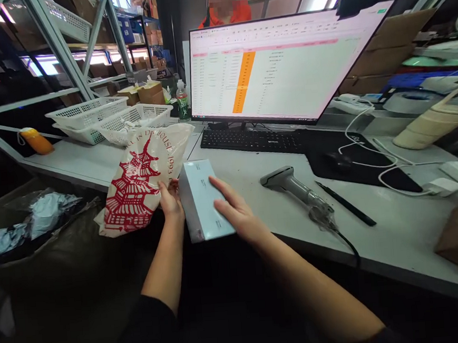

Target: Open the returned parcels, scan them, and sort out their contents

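Note:
My left hand (pixel 170 201) is closed on the right edge of a cream bag printed with a red pagoda (pixel 138 184). The bag hangs off the desk's front edge, and what it contains is hidden. Close beside that hand, a pale blue-white box (pixel 207 202) in shiny wrap is held tilted at the desk edge. My right hand (pixel 235 208) grips the box from its right side, with the thumb and fingers on its top face. Some fingertips of my left hand are hidden between bag and box.
A barcode scanner (pixel 296 190) and a black pen (pixel 346 204) lie to the right on the desk. Behind them stand a keyboard (pixel 246 140) and a monitor (pixel 284 72). White baskets (pixel 133 118) are at the back left; a dark bin holds wrapped packages (pixel 53 211). A person in orange sits beyond.

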Demonstrator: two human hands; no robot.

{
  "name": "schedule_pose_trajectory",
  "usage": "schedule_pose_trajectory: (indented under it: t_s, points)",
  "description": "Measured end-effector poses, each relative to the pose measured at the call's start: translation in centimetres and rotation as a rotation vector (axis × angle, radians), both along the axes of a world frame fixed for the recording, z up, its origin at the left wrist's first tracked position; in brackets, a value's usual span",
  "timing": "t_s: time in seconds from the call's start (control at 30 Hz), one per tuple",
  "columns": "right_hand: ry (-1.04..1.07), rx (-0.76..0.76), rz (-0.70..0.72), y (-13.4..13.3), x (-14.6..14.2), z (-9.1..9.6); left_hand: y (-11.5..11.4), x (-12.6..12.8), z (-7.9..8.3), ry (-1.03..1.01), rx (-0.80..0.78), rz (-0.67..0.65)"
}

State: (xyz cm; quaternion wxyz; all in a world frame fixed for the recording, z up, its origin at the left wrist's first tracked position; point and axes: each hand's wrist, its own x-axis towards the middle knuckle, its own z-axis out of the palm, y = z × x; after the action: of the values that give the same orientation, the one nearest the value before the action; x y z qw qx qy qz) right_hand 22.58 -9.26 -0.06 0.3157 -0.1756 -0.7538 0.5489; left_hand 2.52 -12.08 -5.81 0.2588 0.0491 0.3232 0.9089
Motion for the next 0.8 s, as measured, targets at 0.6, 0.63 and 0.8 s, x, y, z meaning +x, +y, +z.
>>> schedule_pose_trajectory:
  t_s: [0.6, 0.63, 0.8]
  points:
    - [0.307, -0.117, -0.126, 0.7, -1.6, -4.2, 2.6, 1.6, -0.7, -0.015, 0.014, 0.118]
    - [0.275, -0.025, -0.174, -0.1, -1.2, -5.4, 2.6, 1.6, -0.9, -0.010, 0.020, 0.129]
    - [0.015, 0.173, -0.354, -2.4, -0.8, -8.4, 1.7, 0.6, -1.6, 0.021, 0.041, 0.164]
